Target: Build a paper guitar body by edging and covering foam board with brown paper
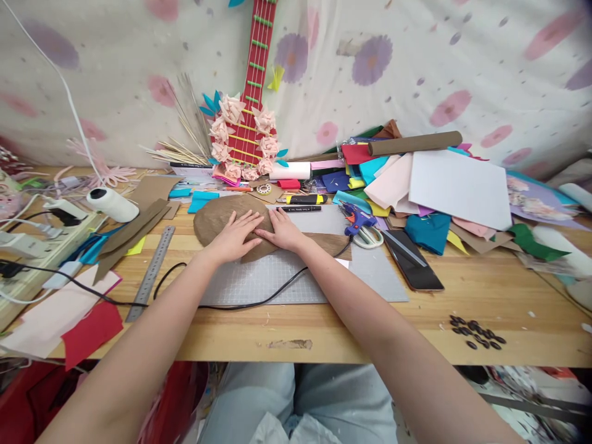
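Both of my hands lie flat on a brown rounded cardboard shape (217, 219) that rests on a grey cutting mat (296, 280). My left hand (237, 234) presses its middle with the fingers spread. My right hand (282, 230) lies beside it, fingers stretched out towards the left hand. A brown strip (330, 245) of the same cardboard runs out to the right under my right wrist. A black cable (259, 299) crosses the mat below my arms.
A blue glue gun (357, 217), a black marker (298, 209), a phone (411, 259) and a pile of coloured sheets (444, 185) lie to the right. A steel ruler (152, 271), cardboard strips, a power strip (28, 246) lie left. A red paper guitar (250, 111) leans behind. Dark beads (476, 333) lie near the front edge.
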### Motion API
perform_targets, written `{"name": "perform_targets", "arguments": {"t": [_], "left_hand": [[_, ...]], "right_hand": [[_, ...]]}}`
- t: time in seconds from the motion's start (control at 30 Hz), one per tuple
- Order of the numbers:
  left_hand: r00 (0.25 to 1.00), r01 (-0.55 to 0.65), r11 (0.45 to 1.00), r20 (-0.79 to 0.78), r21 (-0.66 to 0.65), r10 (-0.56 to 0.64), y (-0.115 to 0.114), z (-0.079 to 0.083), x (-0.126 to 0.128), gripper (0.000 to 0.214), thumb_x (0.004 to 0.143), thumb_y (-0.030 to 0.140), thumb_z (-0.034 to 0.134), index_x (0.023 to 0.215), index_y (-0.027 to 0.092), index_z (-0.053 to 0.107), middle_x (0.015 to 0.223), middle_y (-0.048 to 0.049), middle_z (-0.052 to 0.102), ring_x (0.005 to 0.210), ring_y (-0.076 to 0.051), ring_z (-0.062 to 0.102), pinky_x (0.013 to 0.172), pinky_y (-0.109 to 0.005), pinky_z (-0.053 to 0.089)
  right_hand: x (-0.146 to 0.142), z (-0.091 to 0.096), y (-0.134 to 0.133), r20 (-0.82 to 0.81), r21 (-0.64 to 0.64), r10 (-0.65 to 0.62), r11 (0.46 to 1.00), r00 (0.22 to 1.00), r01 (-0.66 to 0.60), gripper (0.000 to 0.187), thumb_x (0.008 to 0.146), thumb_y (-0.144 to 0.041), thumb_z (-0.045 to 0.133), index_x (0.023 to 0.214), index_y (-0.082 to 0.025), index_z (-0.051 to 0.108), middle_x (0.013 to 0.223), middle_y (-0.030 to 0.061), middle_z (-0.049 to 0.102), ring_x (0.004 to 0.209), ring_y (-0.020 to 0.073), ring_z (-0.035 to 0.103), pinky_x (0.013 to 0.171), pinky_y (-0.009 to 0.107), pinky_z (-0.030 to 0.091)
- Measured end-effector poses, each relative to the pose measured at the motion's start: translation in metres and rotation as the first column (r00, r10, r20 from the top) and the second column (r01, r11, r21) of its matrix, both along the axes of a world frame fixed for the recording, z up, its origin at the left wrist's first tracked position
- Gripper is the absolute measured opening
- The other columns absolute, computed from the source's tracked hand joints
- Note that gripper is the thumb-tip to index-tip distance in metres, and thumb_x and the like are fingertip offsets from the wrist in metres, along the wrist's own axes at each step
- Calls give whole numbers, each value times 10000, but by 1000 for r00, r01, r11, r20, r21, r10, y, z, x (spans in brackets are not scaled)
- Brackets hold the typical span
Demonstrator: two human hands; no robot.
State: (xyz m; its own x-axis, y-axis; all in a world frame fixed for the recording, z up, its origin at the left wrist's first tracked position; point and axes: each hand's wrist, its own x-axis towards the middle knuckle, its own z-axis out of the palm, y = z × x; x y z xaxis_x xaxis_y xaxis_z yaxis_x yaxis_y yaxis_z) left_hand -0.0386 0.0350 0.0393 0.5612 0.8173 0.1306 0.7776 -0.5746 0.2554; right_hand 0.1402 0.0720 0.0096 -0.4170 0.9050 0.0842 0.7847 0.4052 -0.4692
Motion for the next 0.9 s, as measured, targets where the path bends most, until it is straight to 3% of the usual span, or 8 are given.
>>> {"name": "perform_targets", "arguments": {"t": [0.5,0.7,0.9], "left_hand": [[996,-29,999,-86,17,31,0,1,1,517,919,320,268,1407,154,298,1472,-88,331,1390,-184,215,1143,-473,69],[993,-10,998,-115,59,17,1,-2,1,493,921,328,282,1393,196,330,1477,-57,327,1390,-174,212,1145,-469,63],[991,-4,998,-134,58,12,0,-1,-1,494,909,292,314,1393,196,331,1481,-58,318,1392,-172,208,1145,-474,67]], "right_hand": [[3,-3,6,36,-15,37,999,999,-37,1001,795,-730,296,1431,35,184,1506,190,186,1409,289,84,1144,364,95],[0,-2,4,68,-44,-30,998,997,33,986,799,-716,302,1435,26,172,1507,189,183,1406,298,97,1141,365,100],[19,6,0,13,-33,-55,998,998,56,777,895,-550,275,1442,-5,182,1509,164,198,1408,261,114,1137,363,137]]}}
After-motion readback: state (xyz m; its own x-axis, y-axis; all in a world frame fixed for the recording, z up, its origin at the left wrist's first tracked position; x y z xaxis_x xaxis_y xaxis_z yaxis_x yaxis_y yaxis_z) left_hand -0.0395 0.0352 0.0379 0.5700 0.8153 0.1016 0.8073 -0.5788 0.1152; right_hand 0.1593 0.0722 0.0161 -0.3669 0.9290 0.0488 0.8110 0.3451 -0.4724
